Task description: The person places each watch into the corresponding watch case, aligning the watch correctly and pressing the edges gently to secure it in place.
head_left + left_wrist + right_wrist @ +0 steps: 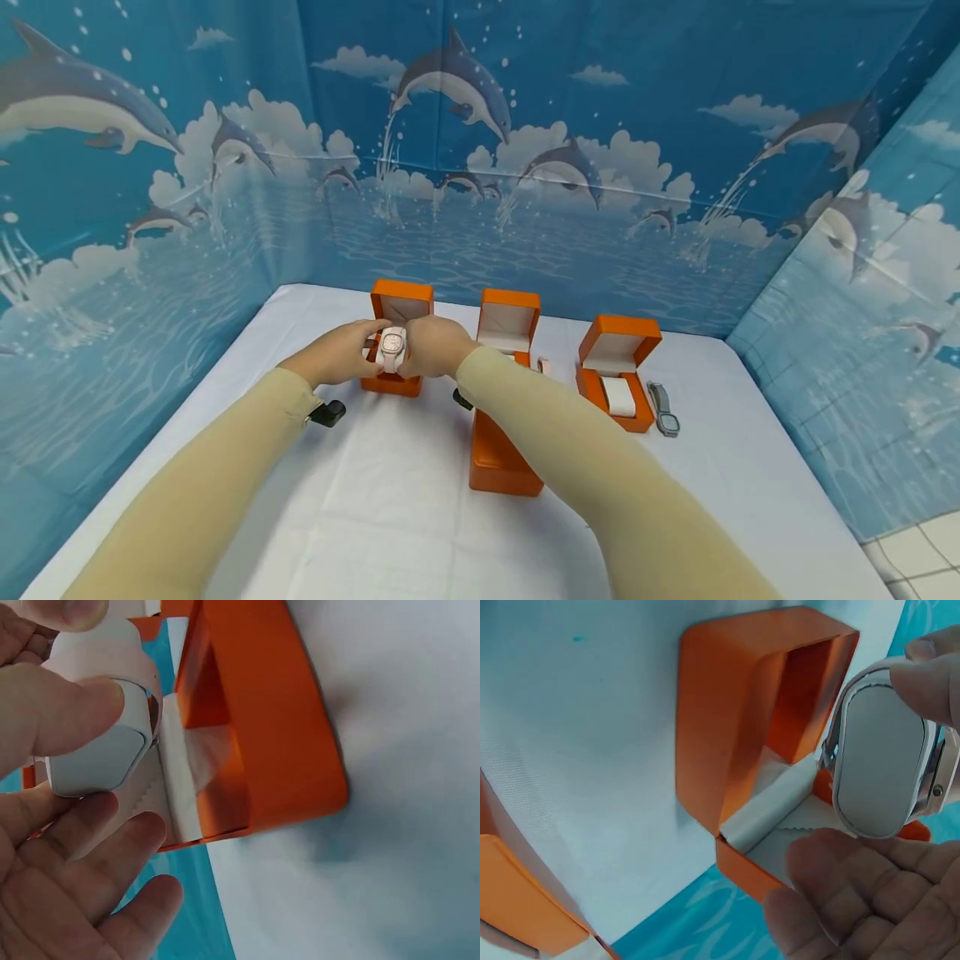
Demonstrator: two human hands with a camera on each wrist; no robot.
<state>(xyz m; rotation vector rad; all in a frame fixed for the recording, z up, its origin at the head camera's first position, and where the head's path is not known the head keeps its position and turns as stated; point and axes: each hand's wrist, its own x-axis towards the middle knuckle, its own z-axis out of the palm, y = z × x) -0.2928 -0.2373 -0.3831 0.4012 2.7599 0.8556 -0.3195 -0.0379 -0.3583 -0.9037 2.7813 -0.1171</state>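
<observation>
The left hand (337, 354) and the right hand (438, 346) hold together 1 pink watch (392, 340), which is wrapped around a white cushion (101, 761). Each hand is partly closed: the thumb lies at one side of the cushion, some fingertips are at its lower end, and the other fingers are spread more loosely. The watch is between the 2 hands, its dial facing up to the person, over the open orange box (390, 386) at the left of the desk (390, 517). The lid of this box stands up behind the watch.

To the right stands the middle box (510, 302), also with its lid up, and partly hidden by the right sleeve (540, 417). Farther right, the third open box (637, 421) contains a white pillow (618, 396). Just beside it lies a grey watch (665, 410). Behind the desk hangs a blue curtain (465, 242) with dolphins.
</observation>
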